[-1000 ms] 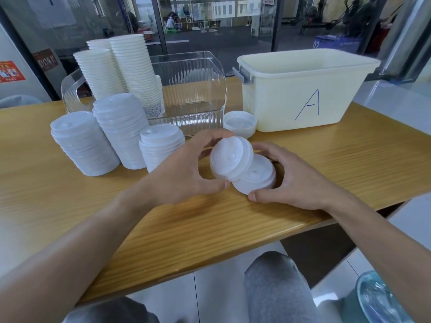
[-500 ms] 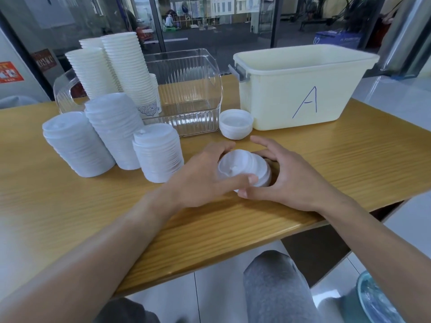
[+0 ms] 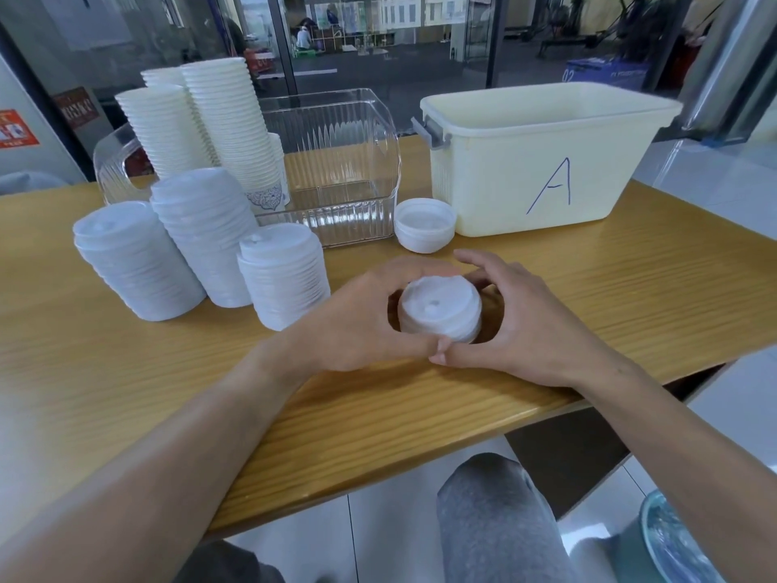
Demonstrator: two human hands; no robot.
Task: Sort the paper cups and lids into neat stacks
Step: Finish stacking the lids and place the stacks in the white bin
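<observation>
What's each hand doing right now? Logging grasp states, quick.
Left hand: curled around the small lid stack, holding it.
Right hand: curled around the same stack's other side.

A short stack of white lids point(image 3: 439, 310) is held upright within the grip; three taller lid stacks point(image 3: 202, 258) and nested cups point(image 3: 210, 128) are set left beyond it.

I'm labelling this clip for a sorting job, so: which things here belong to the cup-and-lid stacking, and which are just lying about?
Part of the job:
- small lid stack, cupped by left hand and right hand
- three lid stacks
- upturned lids
- cup stacks

Lying about:
- clear bin
- cream tub marked A
- wooden table
</observation>
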